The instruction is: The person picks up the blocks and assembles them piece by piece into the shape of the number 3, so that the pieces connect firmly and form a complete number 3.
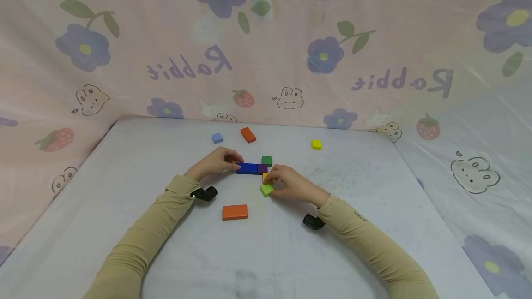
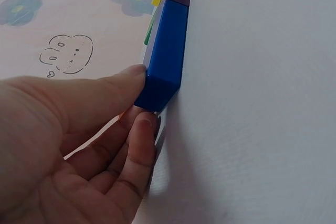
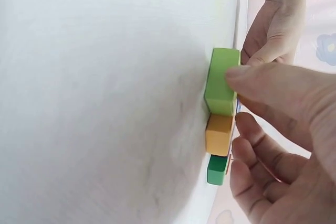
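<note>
A blue rectangular block (image 1: 248,168) lies on the white table, a purple block (image 1: 262,168) against its right end. My left hand (image 1: 215,163) holds the blue block's left end, thumb along its edge and fingertips bent at the end face. A green block (image 1: 266,160) sits just behind the purple one, and a yellow-orange block (image 1: 264,178) in front of it. In front of that, slightly turned, is a light green block (image 3: 223,80). My right hand (image 1: 293,184) pinches this light green block; its thumb lies on it, while the index fingertip is partly hidden.
An orange block (image 1: 234,212) lies on the table (image 1: 199,253) nearer to me. Toward the back are a light blue block (image 1: 217,138), an orange-red block (image 1: 248,135) and a yellow block (image 1: 316,145). A patterned curtain (image 1: 266,59) rises behind the table.
</note>
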`<state>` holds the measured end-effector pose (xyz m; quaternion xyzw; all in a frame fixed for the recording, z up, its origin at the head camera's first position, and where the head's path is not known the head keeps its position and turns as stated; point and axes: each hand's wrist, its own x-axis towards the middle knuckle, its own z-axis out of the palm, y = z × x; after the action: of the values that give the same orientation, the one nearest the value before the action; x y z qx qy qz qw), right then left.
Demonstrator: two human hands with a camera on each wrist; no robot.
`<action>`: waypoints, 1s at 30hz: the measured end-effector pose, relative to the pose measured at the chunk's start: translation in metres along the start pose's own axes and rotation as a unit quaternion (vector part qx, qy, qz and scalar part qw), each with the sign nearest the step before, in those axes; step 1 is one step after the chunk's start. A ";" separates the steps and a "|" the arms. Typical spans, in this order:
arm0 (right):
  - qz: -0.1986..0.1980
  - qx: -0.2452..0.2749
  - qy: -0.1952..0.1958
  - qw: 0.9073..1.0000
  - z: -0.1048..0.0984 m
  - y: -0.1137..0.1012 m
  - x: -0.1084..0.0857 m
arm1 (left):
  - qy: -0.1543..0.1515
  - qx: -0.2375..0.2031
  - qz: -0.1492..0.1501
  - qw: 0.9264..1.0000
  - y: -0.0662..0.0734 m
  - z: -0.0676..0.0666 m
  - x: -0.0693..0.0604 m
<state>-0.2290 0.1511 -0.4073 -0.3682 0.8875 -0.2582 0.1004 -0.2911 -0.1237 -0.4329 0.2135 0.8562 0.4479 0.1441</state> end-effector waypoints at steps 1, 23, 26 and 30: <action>0.000 0.001 0.000 1.000 0.000 0.000 0.000 | 0.000 0.000 0.000 1.000 0.000 0.000 0.000; -0.089 0.079 0.028 0.992 -0.011 -0.011 0.001 | -0.009 -0.006 -0.001 1.000 0.000 -0.002 0.000; -0.103 0.091 0.028 0.990 -0.009 -0.017 0.004 | -0.008 -0.009 -0.004 1.000 0.001 -0.002 0.000; -0.124 0.104 0.026 0.986 -0.005 -0.023 0.009 | -0.006 -0.013 -0.002 1.000 0.001 -0.002 0.000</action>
<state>-0.2234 0.1326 -0.3905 -0.4560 0.8055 -0.3693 0.0827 -0.2916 -0.1248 -0.4315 0.2128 0.8500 0.4570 0.1532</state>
